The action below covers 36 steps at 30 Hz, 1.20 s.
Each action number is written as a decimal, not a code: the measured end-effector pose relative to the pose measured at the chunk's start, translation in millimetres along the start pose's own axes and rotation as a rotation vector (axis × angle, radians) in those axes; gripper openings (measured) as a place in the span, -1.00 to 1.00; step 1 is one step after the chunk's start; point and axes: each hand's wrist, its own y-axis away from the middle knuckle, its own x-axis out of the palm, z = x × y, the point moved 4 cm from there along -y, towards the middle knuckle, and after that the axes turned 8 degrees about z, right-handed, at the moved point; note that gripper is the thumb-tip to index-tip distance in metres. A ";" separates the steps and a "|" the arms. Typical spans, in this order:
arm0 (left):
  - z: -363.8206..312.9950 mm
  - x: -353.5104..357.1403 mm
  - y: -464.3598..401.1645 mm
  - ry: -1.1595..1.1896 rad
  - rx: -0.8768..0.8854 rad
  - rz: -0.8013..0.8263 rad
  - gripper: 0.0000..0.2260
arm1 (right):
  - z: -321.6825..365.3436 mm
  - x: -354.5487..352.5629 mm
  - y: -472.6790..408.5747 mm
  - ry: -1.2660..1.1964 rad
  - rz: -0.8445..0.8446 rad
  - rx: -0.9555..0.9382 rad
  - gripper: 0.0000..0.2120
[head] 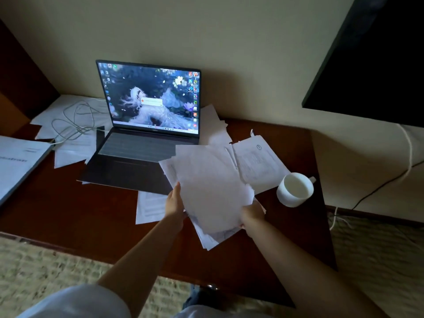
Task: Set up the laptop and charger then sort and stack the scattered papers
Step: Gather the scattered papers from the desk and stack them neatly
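Observation:
An open laptop [146,134] with a lit screen stands on the dark wooden desk [68,214]. A white charger cable [75,120] loops over papers [68,143] left of it. A loose bundle of white sheets [206,187] is lifted over the desk in front of the laptop's right corner. My left hand [175,203] holds the bundle's left edge with its fingers underneath. My right hand [252,213] grips its lower right corner. More sheets [257,161] lie to the right, and one sheet [149,207] lies under the laptop's front edge.
A white mug [294,189] stands near the desk's right edge, close to the bundle. A large white booklet [16,164] lies at the far left. A dark screen [376,53] hangs on the wall at upper right, with cables [408,157] below it. Carpet surrounds the desk.

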 end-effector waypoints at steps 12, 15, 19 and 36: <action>-10.3 -8.3 -4.4 -0.333 0.112 -0.017 -0.49 | 14.5 -8.3 5.2 0.422 -0.286 -0.147 -0.33; -12.5 -10.0 -5.0 -0.309 0.135 0.058 -0.10 | 27.3 -3.0 -10.0 0.438 -0.152 -0.209 -0.35; -11.2 -13.4 -9.9 -0.190 0.090 -0.039 -0.01 | 28.1 5.3 -21.5 0.392 0.021 -0.175 -0.46; -103.5 -4.8 71.0 -0.270 0.624 0.113 -0.57 | 105.5 -18.7 41.5 -0.099 0.030 -0.727 -0.81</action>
